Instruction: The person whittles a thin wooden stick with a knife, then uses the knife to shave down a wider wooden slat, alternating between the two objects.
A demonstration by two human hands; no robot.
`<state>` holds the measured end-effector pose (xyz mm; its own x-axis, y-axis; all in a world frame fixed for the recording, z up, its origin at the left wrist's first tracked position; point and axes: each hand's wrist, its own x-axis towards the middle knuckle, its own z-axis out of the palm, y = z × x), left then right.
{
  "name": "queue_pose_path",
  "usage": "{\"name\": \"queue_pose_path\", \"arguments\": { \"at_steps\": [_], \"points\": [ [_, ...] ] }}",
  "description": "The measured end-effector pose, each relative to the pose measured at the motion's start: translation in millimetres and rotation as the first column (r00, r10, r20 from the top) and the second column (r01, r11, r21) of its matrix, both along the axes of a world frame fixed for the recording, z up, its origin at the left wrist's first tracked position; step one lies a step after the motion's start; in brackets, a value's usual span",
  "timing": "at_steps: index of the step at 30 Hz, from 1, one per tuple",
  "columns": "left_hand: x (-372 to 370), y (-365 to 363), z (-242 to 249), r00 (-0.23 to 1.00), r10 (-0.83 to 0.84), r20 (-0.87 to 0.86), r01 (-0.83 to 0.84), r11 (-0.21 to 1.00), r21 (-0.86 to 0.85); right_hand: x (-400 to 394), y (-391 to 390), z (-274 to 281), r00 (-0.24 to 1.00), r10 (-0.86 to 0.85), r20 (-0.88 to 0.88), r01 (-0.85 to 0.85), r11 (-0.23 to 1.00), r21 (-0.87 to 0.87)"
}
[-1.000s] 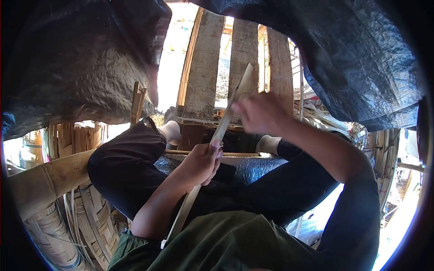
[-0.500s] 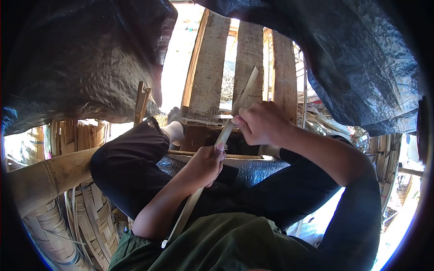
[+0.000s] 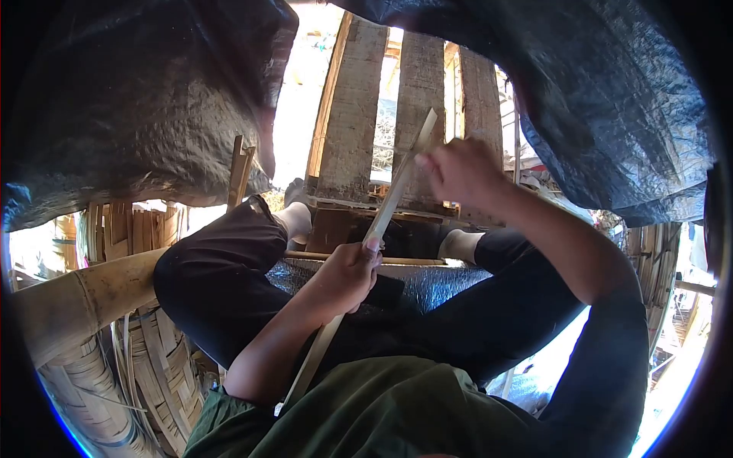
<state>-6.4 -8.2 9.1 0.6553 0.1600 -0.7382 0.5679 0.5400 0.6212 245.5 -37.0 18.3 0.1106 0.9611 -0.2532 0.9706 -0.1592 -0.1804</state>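
A long, pale flat strip [image 3: 391, 200] runs diagonally from my lap up toward the wooden slats. My left hand [image 3: 347, 281] is wrapped round its middle, with the thumb lying on top. Near the strip's upper part is my right hand [image 3: 464, 174], its fingers curled and slightly blurred. Whether those fingers hold something small, such as a blade, cannot be made out. The strip's lower end rests by the green shirt [image 3: 366, 408].
Upright wooden slats [image 3: 351, 114] stand ahead. Dark plastic sheets hang at left [image 3: 145, 99] and right [image 3: 618, 99]. A thick bamboo pole [image 3: 99, 298] and woven bamboo [image 3: 164, 366] are at the left. My bent legs lie on both sides.
My right hand has moved up and slightly right along the strip, toward its upper end. My left hand keeps its hold in nearly the same place.
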Motion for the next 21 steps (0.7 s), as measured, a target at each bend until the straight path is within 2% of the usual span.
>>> {"name": "queue_pose_path", "arguments": {
  "at_steps": [1,2,5,7,8,10,11,14,15,16,18,20,21],
  "points": [
    [1,1,1,1.000,0.005,0.006,-0.005,1.000,0.003,9,0,-2,0.997,0.057,-0.049,-0.052,0.993,0.103],
    [2,1,3,1.000,0.003,0.009,-0.003,1.000,0.004,10,-2,-6,0.997,0.056,-0.046,-0.050,0.993,0.105],
    [2,1,3,1.000,-0.008,-0.005,0.008,1.000,-0.001,-13,-7,0,0.999,0.027,-0.022,-0.026,0.998,0.058],
    [0,-1,-2,1.000,-0.015,0.025,0.014,0.999,0.043,-33,-12,10,0.987,0.134,-0.088,-0.139,0.989,-0.054],
    [0,0,-2,1.000,-0.014,0.022,0.013,0.999,0.044,-30,-11,6,0.987,0.134,-0.090,-0.139,0.989,-0.053],
    [-1,-1,-2,1.000,-0.004,0.003,0.004,1.000,0.018,-18,-6,1,0.996,0.050,-0.078,-0.048,0.999,0.023],
    [0,-2,-1,1.000,-0.006,0.001,0.006,1.000,0.014,-5,2,8,0.999,-0.018,-0.028,0.015,0.994,-0.106],
    [4,1,3,1.000,-0.004,0.002,0.004,1.000,0.026,-2,0,3,1.000,-0.003,0.028,0.003,1.000,-0.013],
    [3,1,3,1.000,-0.006,0.001,0.006,1.000,0.022,-4,-4,-7,0.999,0.036,-0.014,-0.035,0.997,0.065],
    [3,1,2,1.000,-0.008,-0.001,0.008,1.000,0.017,-13,-9,-4,0.999,0.037,-0.012,-0.036,0.997,0.068],
    [1,-1,-2,1.000,-0.013,0.014,0.013,1.000,0.026,-32,-14,5,0.975,0.215,-0.060,-0.215,0.977,0.000],
    [-1,-2,-2,1.000,-0.024,0.018,0.024,0.999,0.023,-24,-6,8,0.977,0.195,-0.087,-0.200,0.978,-0.062],
    [0,-2,0,1.000,-0.016,0.022,0.015,0.999,0.036,-7,-2,2,0.991,0.119,-0.059,-0.119,0.993,0.000]
  ]
}}
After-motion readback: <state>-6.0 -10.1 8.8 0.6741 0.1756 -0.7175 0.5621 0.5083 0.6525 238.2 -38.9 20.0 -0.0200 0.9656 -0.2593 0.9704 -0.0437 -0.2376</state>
